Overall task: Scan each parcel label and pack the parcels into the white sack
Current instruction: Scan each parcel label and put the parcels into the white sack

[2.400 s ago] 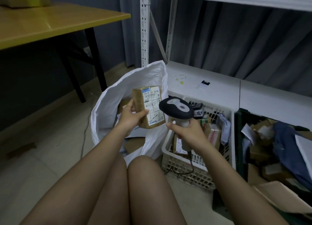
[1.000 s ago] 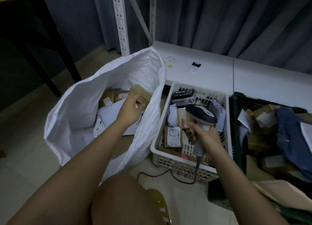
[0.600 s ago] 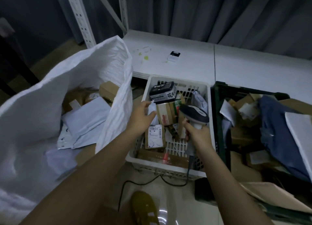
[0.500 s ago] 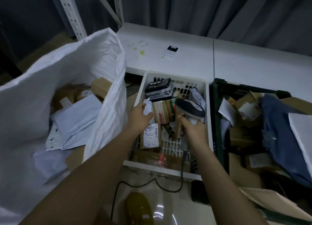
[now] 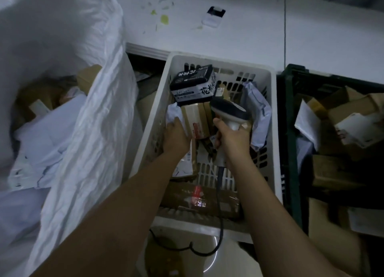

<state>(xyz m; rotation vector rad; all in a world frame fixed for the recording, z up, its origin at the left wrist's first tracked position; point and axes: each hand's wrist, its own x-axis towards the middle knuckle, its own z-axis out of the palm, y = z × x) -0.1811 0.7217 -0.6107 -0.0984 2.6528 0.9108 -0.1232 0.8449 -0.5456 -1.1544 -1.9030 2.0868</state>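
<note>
The white sack [image 5: 89, 114] gapes open at the left, with pale mailers and brown boxes inside. To its right stands a white slotted basket [image 5: 270, 118] full of parcels. My left hand [image 5: 176, 135] is down in the basket, its fingers on a brown taped box [image 5: 195, 118] and a white mailer [image 5: 173, 113]; whether it grips one I cannot tell. My right hand [image 5: 230, 137] is shut on the grey handheld scanner [image 5: 229, 110], held over the basket. A black packet with white writing [image 5: 193, 83] lies at the basket's far end.
A dark green crate [image 5: 291, 131] with cardboard boxes and mailers stands to the right of the basket. A low white shelf board [image 5: 239, 27] behind carries a small black-and-white item [image 5: 214, 16]. The scanner cable [image 5: 207, 249] loops on the floor near me.
My left hand left the brown box in the sack and crossed right into the basket, reaching deeper among the parcels. My view moved closer and lower. The right hand kept the scanner.
</note>
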